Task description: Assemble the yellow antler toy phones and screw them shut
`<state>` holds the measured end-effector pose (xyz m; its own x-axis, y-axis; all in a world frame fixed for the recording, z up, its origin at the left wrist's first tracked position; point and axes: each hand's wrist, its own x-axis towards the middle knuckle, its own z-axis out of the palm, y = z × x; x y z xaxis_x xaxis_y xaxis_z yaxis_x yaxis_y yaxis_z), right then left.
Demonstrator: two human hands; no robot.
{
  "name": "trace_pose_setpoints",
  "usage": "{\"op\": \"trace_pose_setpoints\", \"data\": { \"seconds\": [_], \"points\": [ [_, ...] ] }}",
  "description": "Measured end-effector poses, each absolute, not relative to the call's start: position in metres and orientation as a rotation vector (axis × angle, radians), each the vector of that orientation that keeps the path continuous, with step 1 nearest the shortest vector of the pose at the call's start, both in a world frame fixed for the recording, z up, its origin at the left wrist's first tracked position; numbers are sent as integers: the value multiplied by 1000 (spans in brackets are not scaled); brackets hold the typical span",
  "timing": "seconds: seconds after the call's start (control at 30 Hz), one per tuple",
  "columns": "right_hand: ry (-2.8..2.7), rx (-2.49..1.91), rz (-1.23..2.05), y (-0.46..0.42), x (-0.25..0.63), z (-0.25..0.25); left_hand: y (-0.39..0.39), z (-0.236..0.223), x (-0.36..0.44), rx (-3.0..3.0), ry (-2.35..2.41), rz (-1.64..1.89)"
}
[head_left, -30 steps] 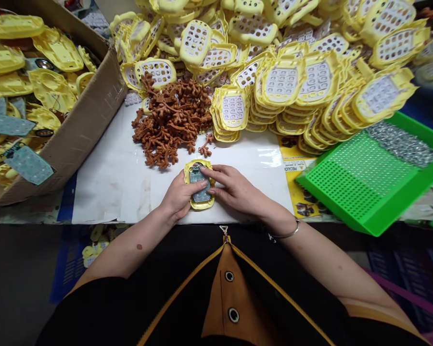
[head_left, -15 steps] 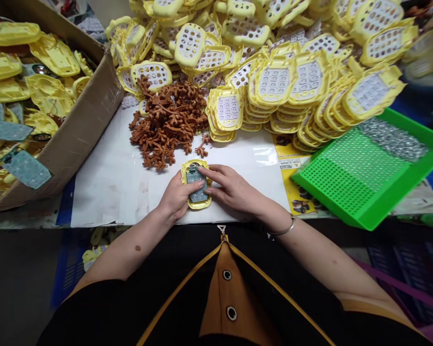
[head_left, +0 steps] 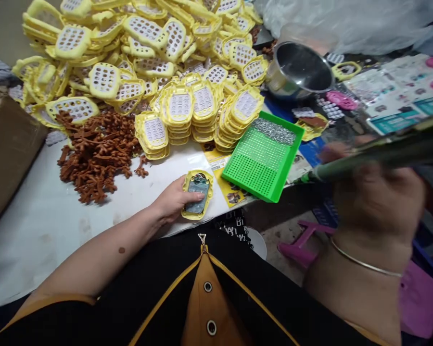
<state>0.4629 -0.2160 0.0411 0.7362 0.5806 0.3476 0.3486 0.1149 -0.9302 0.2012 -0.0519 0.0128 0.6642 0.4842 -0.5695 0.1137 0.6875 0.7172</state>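
My left hand [head_left: 171, 201] holds a yellow toy phone shell [head_left: 197, 194] flat on the white sheet, fingers closed on its left edge. A greenish circuit board lies inside the shell, facing up. My right hand [head_left: 378, 202] is raised close to the camera at the right and blurred; it is wrapped round a long dark green tool [head_left: 375, 156] that points left towards the green tray [head_left: 263, 156].
A big heap of yellow keypad shells [head_left: 180, 103] fills the back of the table. Brown branched plastic parts [head_left: 94, 154] lie at the left beside a cardboard box [head_left: 7, 149]. The tray holds small silver screws [head_left: 274, 130]. A steel pot [head_left: 298, 72] stands behind it.
My right hand left the shell and swung up to the right, now gripping the green tool. The view turned right. My left hand still holds the shell.
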Motion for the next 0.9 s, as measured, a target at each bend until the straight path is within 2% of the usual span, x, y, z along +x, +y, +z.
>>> {"op": "trace_pose_setpoints", "data": {
  "seconds": [0.13,0.27,0.53,0.9],
  "points": [
    [-706,-1268,288,-199,465,53,-55,6,231,762,785,171],
    [-856,-1175,303,-163,456,60,-53,5,237,706,856,240],
    [-1107,-1161,364,-96,450,19,-50,7,239,618,943,262],
    [-1207,-1294,271,-85,456,0,-47,4,239,571,938,220]
  ]
}}
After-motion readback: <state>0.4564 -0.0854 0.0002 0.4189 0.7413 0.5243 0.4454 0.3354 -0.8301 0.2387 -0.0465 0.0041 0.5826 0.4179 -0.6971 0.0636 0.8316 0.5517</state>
